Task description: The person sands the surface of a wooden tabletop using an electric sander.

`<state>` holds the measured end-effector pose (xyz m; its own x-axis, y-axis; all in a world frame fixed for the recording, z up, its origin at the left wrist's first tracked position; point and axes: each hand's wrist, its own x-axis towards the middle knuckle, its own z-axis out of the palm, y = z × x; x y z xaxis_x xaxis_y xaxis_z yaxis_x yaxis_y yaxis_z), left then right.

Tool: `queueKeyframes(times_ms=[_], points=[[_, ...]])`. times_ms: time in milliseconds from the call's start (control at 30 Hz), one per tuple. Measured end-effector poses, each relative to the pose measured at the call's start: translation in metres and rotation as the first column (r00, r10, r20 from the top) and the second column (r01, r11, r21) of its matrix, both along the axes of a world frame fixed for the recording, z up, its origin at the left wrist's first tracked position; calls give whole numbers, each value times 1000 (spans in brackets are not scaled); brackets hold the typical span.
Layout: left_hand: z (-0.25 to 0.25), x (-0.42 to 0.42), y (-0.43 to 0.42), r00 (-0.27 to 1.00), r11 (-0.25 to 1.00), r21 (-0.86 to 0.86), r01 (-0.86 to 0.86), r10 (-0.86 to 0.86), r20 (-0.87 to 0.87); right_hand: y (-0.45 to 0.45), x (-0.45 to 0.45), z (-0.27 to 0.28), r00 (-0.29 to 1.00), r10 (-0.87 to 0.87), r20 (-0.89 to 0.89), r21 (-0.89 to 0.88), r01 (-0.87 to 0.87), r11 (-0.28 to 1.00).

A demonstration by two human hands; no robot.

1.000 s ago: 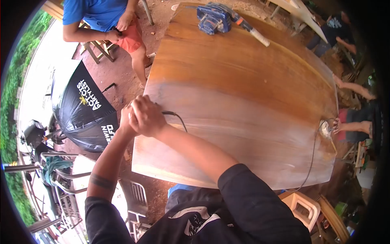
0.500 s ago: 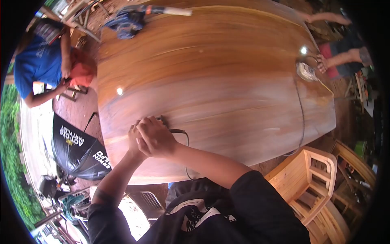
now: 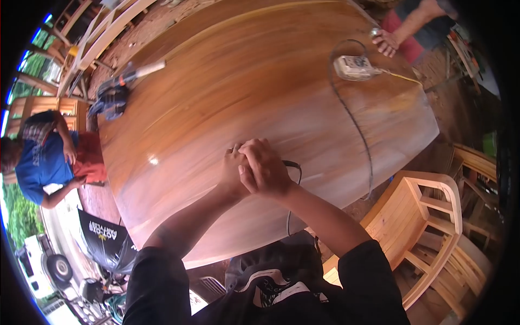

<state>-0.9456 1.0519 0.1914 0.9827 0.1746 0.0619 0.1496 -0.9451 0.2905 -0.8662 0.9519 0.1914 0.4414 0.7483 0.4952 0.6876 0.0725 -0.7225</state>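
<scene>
On the broad wooden tabletop (image 3: pixel 216 97), my left hand (image 3: pixel 235 169) and my right hand (image 3: pixel 265 167) are pressed together, the right partly over the left. Both are closed around a corded tool that their fingers almost wholly hide. Its dark cord (image 3: pixel 299 173) comes out beside my right hand and runs down to the table's near edge. The wood is orange-brown on the far side and paler and dusty around my hands.
A blue power tool (image 3: pixel 112 97) lies at the far left edge. A white power box (image 3: pixel 353 67) with cords sits at the right, near another person's hand (image 3: pixel 385 43). A person in blue (image 3: pixel 46 162) is at the left. A wooden chair (image 3: pixel 401 216) stands at the lower right.
The view has turned toward the right. My joined hands have moved rightward along the near part of the tabletop. The other person's hand is now apart from the white power box.
</scene>
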Motion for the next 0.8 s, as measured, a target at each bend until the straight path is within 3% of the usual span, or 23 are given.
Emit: queueKeyframes(times_ms=[233, 333, 467, 633, 733, 800], points=[[5, 107, -59, 993, 997, -52, 51, -57, -101, -62, 95, -4, 993, -96, 71, 21, 95, 995], [13, 146, -81, 994, 994, -45, 97, -99, -42, -84, 132, -4, 987, -134, 84, 7, 134, 991], [9, 203, -114, 994, 997, 39, 72, -69, -84, -116, 188, -5, 982, -133, 134, 3, 134, 991], [20, 260, -150, 991, 998, 22, 62, -59, -120, -149, 242, 0, 984, -141, 109, -48, 147, 988], [10, 293, -160, 987, 995, 20, 102, -99, -123, -161, 271, 3, 980, -150, 131, -36, 156, 987], [1, 313, -164, 993, 993, 5, 114, -114, -35, -163, 288, 3, 972, -178, 156, -24, 184, 983]])
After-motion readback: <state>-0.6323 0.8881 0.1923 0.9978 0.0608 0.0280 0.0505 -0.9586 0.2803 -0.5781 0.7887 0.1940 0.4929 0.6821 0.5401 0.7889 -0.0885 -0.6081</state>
